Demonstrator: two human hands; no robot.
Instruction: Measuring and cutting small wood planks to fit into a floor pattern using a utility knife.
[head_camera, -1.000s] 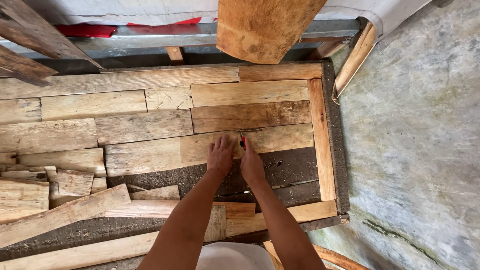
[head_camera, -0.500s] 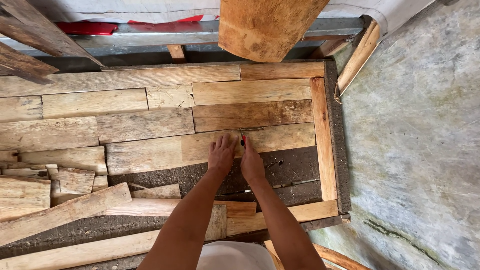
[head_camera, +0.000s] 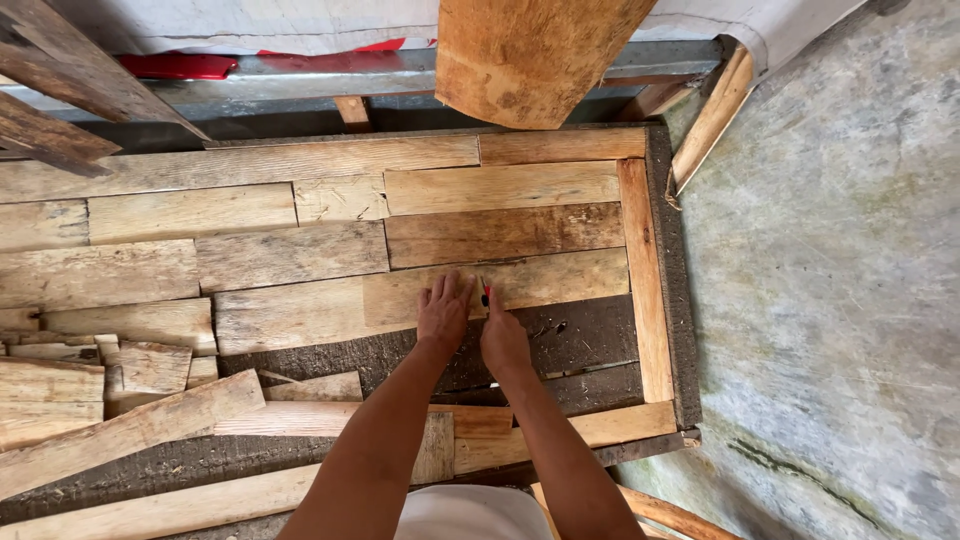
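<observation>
My left hand (head_camera: 443, 312) lies flat, fingers spread, on a pale wooden plank (head_camera: 560, 279) in a panel of fitted planks. My right hand (head_camera: 503, 340) sits just beside it, closed around a small red marker (head_camera: 486, 294) whose tip touches the plank's lower edge. Below that plank a dark strip of the base (head_camera: 580, 335) shows uncovered. Both forearms reach up from the bottom of the view.
A wooden frame rail (head_camera: 645, 290) borders the panel on the right. Loose short boards (head_camera: 120, 365) lie at the left. A thick rounded log slab (head_camera: 530, 55) hangs over the top edge. Grey concrete floor (head_camera: 830, 280) spreads to the right.
Both hands have stayed almost still on the plank; the view has shifted slightly.
</observation>
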